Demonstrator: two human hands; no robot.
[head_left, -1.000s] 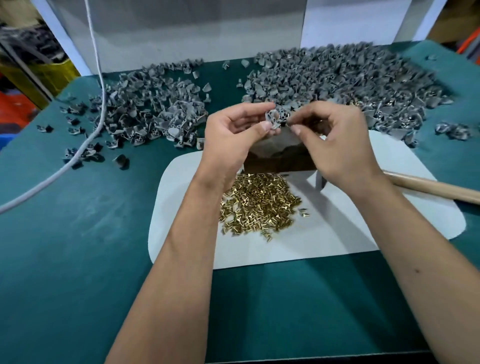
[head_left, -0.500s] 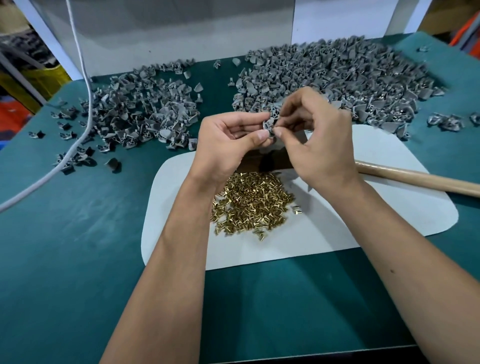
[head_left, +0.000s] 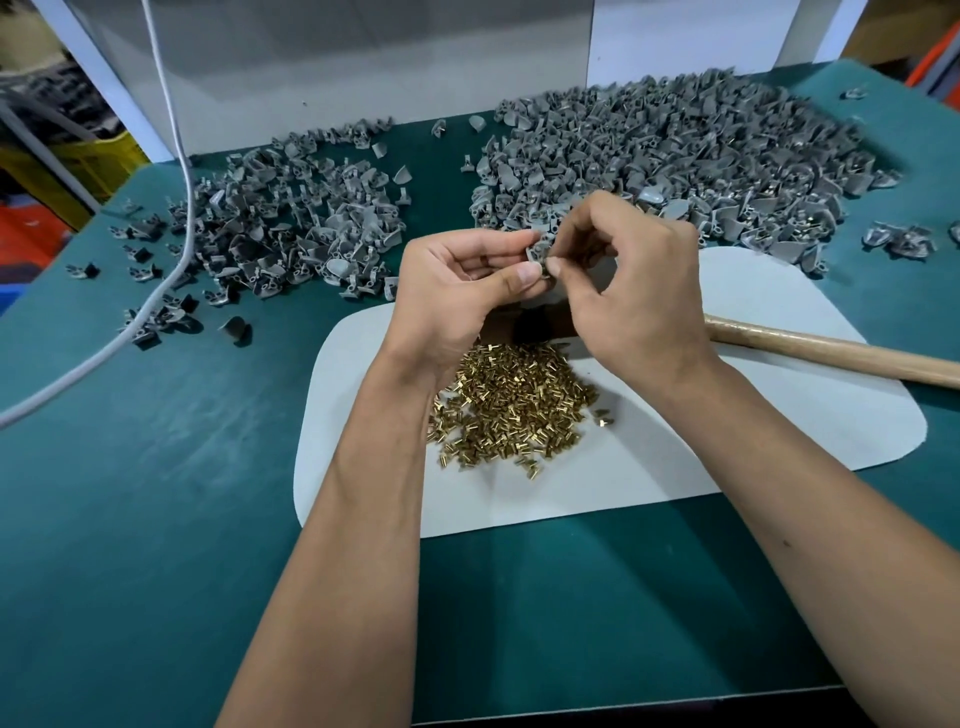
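Grey plastic piece (head_left: 537, 253): we see it held in the air between both hands, above the far edge of the white pad and just short of the right heap.
Left hand (head_left: 457, 296): thumb and curled fingers pinch the piece from the left, palm turned upward.
Right hand (head_left: 634, 296): fingers curled, thumb and forefinger pinched on the lower right side of the piece, the thumb tip meeting the left thumb tip.
Hands together: both are clamped on the one piece. We cannot tell whether anything else sits between the right fingertips.
Brass pieces (head_left: 514, 410): a loose heap on the pad, just below the wrists, with a few strays at its right side.
White pad (head_left: 675, 467): flat with rounded corners, in the middle of the table.
Dark block (head_left: 530, 328): on the pad under the hands, mostly hidden, so we cannot make out its shape.
Wooden handle (head_left: 831, 356): lies across the right side of the pad and runs off toward the table's right edge.
Left heap (head_left: 291, 228): grey parts spread toward the far left corner, with strays scattered to its left.
Right heap (head_left: 675, 156): a larger, denser mound of grey parts along the far edge.
White cable (head_left: 179, 156): comes down from the far edge and crosses the left heap's strays to the left edge.
Table (head_left: 156, 519): covered in a teal mat.
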